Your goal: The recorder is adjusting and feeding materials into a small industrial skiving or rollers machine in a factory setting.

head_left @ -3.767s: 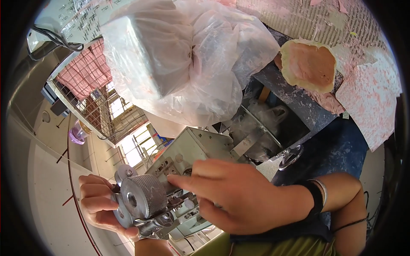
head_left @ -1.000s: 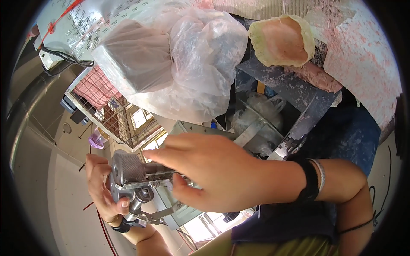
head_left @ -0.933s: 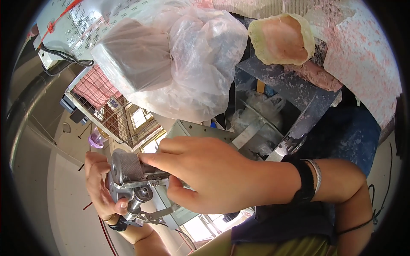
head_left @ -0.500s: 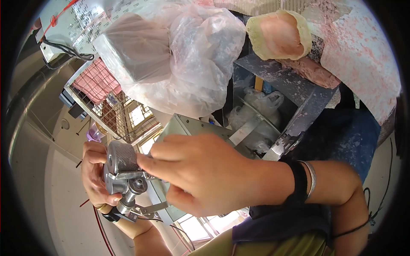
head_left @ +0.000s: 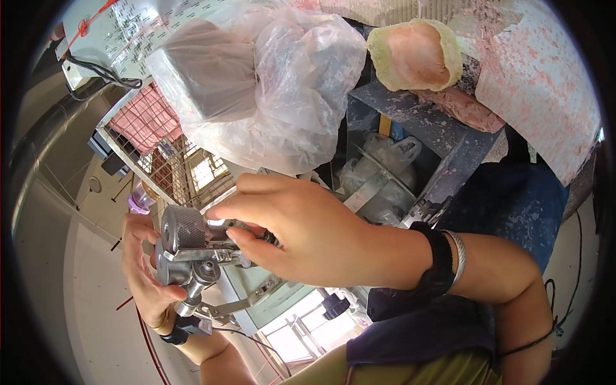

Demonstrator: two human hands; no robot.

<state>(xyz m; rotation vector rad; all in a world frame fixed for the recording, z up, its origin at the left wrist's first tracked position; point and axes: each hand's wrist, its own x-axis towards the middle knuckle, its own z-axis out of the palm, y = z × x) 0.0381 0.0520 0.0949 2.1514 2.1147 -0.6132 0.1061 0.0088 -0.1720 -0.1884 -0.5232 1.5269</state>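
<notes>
A small metal machine head with a knurled roller (head_left: 187,228) stands between my hands at the lower left. My left hand (head_left: 142,269) curls round its far-left side, fingertips at the roller and thumb against the smooth metal cylinder (head_left: 172,269) below. From the right comes my right hand (head_left: 305,231), a black strap and a silver bangle at its wrist. Its index finger and thumb are apart beside the roller's metal bracket (head_left: 212,255), and I see nothing held in them. The other right-hand fingers are partly hidden.
A pale green machine housing (head_left: 247,298) sits behind the head. Further off are a white plastic-bagged block (head_left: 212,77), a wire basket with pink cloth (head_left: 147,122), a yellowish bowl-shaped piece (head_left: 417,54), a pink lump (head_left: 465,110) and an open grey drawer (head_left: 443,173) holding plastic bags.
My right hand has lifted slightly, its thumb and index finger spreading, so more of the bracket shows. My left fingers have loosened a little round the roller.
</notes>
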